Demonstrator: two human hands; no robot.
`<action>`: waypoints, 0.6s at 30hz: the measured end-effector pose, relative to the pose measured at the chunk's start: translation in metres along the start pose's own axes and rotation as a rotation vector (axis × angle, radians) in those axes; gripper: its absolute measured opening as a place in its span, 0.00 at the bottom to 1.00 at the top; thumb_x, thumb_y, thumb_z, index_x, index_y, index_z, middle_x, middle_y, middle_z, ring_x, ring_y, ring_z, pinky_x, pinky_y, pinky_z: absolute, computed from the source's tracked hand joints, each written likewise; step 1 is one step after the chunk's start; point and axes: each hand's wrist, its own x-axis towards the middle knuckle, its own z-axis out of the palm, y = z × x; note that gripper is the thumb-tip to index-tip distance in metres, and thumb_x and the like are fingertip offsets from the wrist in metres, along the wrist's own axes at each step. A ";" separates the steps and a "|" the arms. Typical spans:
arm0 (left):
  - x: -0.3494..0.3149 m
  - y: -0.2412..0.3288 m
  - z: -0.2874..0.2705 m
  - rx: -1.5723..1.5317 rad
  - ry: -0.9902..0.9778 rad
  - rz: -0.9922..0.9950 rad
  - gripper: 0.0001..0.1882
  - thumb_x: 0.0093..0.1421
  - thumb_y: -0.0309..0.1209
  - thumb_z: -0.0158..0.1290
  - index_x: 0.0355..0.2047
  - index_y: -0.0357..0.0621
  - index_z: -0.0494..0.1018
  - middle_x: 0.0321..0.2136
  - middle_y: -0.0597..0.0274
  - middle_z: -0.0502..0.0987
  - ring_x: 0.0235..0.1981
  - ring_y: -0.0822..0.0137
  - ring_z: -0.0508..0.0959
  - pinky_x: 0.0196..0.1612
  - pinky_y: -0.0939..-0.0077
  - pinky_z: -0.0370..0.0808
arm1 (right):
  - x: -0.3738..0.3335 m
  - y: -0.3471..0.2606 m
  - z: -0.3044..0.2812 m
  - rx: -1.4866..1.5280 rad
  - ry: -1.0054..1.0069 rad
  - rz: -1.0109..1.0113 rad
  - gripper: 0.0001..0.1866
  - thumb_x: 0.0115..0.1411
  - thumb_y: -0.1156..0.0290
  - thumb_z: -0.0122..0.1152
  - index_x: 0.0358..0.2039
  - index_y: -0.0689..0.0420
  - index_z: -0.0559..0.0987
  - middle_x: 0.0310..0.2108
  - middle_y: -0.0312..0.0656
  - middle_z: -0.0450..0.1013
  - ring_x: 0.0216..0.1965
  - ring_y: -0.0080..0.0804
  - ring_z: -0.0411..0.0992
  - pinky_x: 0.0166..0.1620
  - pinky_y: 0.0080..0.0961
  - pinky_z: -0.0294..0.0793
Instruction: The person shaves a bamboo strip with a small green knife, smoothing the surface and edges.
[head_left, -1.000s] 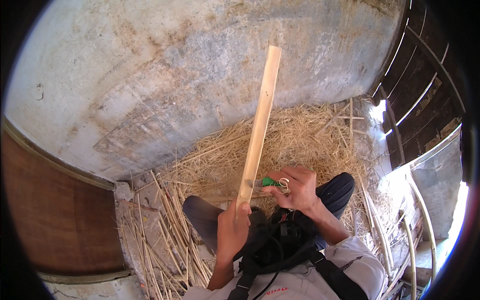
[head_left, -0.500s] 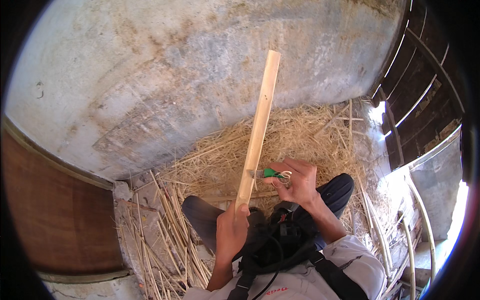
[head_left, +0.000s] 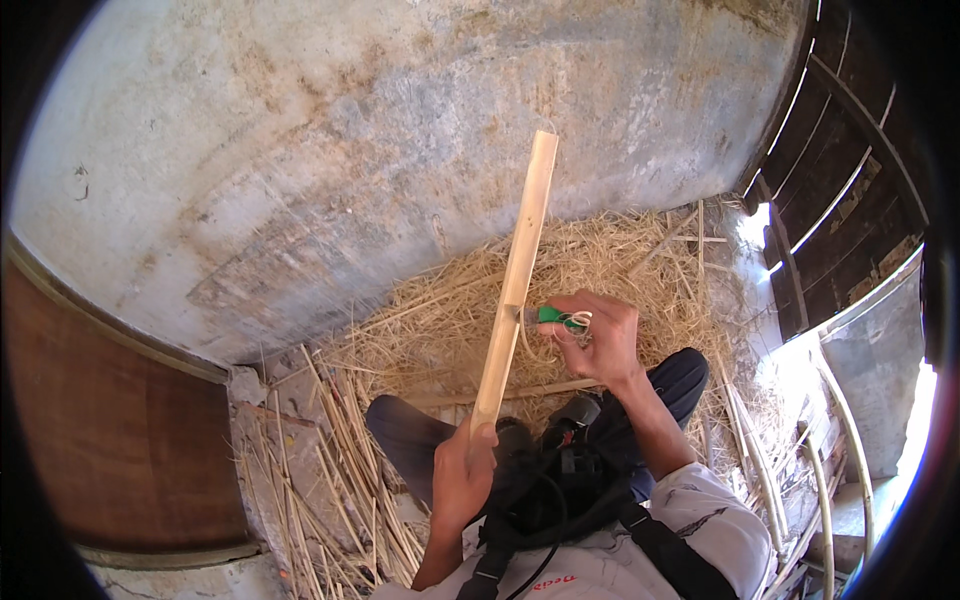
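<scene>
A long, pale split-bamboo strip (head_left: 520,250) rises from my lap, tilted slightly right toward the wall. My left hand (head_left: 463,468) is wrapped round its lower end. In my right hand (head_left: 603,335) is a knife (head_left: 550,316) with a green handle, its blade lying across the strip near the middle. Thin curled shavings (head_left: 578,322) hang about the knife handle and my fingers. Most of the blade is too small to make out.
A heap of straw-like shavings (head_left: 610,260) covers the floor ahead. Several thin bamboo sticks (head_left: 340,480) lie at the left. A stained wall (head_left: 330,150) stands in front, a brown panel (head_left: 120,420) at the left, and curved poles (head_left: 850,430) at the right.
The strip has come down and nearer, its top end lower. The knife and my right hand have moved slightly up and right, so the blade meets the strip farther from my left hand.
</scene>
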 end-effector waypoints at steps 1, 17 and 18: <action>-0.001 0.000 -0.001 0.012 -0.002 0.001 0.20 0.80 0.41 0.46 0.35 0.38 0.74 0.16 0.71 0.68 0.19 0.80 0.68 0.23 0.79 0.64 | 0.001 0.001 0.001 0.002 0.002 0.017 0.10 0.57 0.62 0.78 0.37 0.52 0.89 0.34 0.39 0.85 0.28 0.40 0.83 0.31 0.33 0.80; -0.028 -0.030 -0.015 0.023 -0.087 -0.132 0.16 0.78 0.37 0.48 0.38 0.37 0.75 0.17 0.62 0.72 0.19 0.71 0.74 0.26 0.70 0.70 | 0.043 0.070 -0.001 0.010 0.074 0.378 0.10 0.64 0.63 0.74 0.41 0.54 0.89 0.30 0.44 0.84 0.26 0.41 0.81 0.30 0.33 0.76; -0.028 -0.030 -0.016 0.017 -0.071 -0.147 0.16 0.78 0.37 0.48 0.38 0.36 0.75 0.17 0.62 0.72 0.19 0.71 0.74 0.26 0.70 0.70 | 0.046 0.073 -0.001 -0.002 0.104 0.278 0.10 0.64 0.62 0.74 0.41 0.54 0.89 0.29 0.44 0.83 0.26 0.40 0.80 0.31 0.33 0.76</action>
